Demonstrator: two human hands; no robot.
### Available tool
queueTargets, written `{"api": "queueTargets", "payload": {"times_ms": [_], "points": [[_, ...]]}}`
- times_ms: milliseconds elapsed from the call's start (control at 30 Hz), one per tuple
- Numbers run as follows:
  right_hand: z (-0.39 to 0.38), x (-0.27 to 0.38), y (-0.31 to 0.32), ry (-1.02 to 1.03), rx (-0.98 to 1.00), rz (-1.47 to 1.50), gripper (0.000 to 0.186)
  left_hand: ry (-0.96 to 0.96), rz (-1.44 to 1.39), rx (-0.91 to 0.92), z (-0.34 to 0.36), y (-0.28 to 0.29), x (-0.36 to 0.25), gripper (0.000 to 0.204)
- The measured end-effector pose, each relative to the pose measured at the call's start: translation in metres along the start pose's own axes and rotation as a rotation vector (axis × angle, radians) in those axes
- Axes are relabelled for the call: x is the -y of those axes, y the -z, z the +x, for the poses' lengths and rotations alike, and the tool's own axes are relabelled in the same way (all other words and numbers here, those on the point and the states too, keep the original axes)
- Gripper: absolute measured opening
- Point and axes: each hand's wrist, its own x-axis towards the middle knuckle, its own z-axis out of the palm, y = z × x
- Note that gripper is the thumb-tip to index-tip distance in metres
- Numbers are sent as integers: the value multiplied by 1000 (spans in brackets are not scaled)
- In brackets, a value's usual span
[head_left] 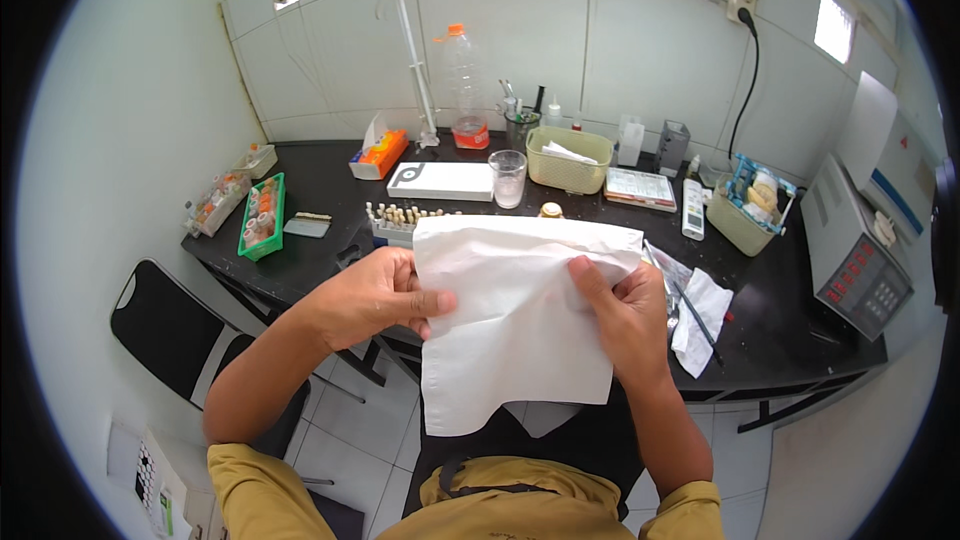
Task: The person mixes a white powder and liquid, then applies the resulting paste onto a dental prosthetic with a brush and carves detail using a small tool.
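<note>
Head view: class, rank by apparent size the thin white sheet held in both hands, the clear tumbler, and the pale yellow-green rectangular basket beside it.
1. White sheet, though nearness to the camera enlarges it.
2. Yellow-green basket.
3. Clear tumbler, clearly narrower than the basket.
</note>
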Motion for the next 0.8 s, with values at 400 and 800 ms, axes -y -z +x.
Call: {"api": "queueTargets", "payload": {"times_ms": [400,800], "points": [[-24,-13,67,-300,52,-45,25,-11,78,18,28,-27,23,32],[-64,27,67,423,12,-406,19,-891,340,38,4,-54,13,46]]}}
